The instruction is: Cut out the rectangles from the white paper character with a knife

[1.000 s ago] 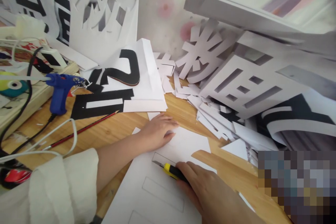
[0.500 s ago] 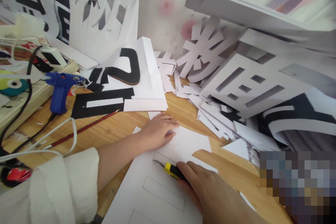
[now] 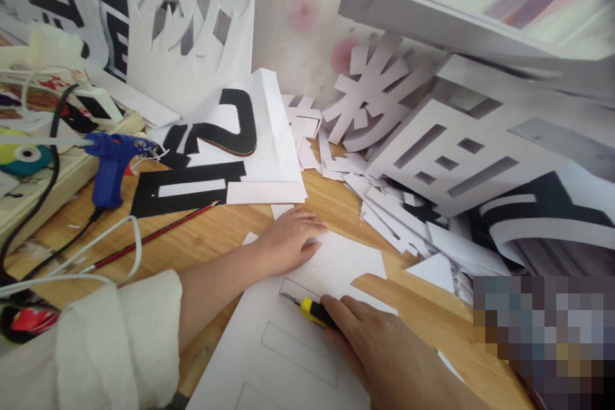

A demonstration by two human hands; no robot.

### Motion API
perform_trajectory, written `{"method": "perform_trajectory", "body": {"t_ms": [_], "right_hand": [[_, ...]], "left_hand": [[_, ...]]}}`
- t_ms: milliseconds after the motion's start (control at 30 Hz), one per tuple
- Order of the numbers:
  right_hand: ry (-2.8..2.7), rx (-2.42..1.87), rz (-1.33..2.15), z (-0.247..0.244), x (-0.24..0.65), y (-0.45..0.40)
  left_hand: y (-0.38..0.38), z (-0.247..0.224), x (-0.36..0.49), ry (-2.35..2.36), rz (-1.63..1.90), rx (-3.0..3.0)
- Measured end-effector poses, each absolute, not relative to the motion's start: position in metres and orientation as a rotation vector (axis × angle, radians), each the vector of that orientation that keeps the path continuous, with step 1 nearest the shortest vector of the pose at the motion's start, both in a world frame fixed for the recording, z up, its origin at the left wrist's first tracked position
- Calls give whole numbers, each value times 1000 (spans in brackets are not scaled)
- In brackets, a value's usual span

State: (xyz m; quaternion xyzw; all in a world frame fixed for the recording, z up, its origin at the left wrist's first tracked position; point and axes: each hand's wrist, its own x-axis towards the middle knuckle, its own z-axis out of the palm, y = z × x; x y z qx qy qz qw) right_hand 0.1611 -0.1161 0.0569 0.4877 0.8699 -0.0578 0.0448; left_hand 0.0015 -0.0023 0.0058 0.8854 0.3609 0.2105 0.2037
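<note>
A white sheet of board [image 3: 269, 371] lies on the wooden table, marked with thin-lined rectangles. My left hand [image 3: 291, 240] rests flat on its far part, fingers stretched out and holding nothing. In my right hand [image 3: 379, 343] is a yellow and black utility knife [image 3: 314, 312], gripped by its handle. The knife's blade points left, at the lower-left corner of the farthest drawn rectangle [image 3: 300, 288]. Part of the handle is hidden inside my right hand.
A blue glue gun [image 3: 109, 166] and its cables stand left, near a red and black pencil [image 3: 154, 237]. Black cut-out characters [image 3: 245, 122] lie beyond my left hand. White board scraps [image 3: 394, 218] and a large cut-out character [image 3: 446, 134] fill the right side.
Almost nothing differs. The blade tip stays at the same corner of the drawn rectangle, and my right hand has shifted very slightly left.
</note>
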Motion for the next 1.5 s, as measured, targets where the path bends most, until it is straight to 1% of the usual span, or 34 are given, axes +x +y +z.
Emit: {"method": "perform_trajectory", "body": {"t_ms": [367,567,900,1067,1233,1500], "right_hand": [[2642,1274,12,69,157,-114],[2629,1175,-46,62,163,-109],[2585,1175,-32,82,156,-110],[2562,1170,-97,80,157,-109],[2573,1098,-18,78,156,-109],[2558,1085,45,90,152,-110]], "left_hand": [[-3,6,3,1036,614,2467],[-3,7,2,1030,608,2465],[-3,8,2,1029,607,2478],[-4,4,2,1003,637,2516],[-4,-1,2,1006,670,2526],[-3,-1,2,989,681,2540]]}}
